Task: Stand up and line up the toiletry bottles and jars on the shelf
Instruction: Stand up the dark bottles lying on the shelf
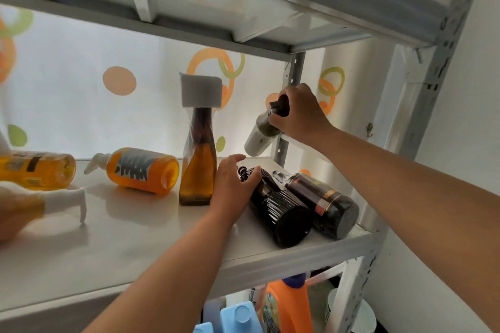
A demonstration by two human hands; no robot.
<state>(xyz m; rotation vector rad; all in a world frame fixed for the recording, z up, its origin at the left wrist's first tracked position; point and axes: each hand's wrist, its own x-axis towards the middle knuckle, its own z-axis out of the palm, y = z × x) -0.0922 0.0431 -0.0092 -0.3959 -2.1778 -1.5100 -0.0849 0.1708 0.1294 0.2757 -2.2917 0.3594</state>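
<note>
Leftmost, two orange pump bottles lie toppled on the shelf, well left of the left hand. That hand rests, fingers spread, on a fallen black ribbed bottle, with an upright amber bottle just beside it. Above and right, the right hand clasps a tilted white spray bottle by its black top, clear of the shelf.

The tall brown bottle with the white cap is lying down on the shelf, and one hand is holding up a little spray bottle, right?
Not quite. The head view shows the tall brown bottle standing upright on the shelf, not lying down. The right hand is holding up the little spray bottle.
</note>
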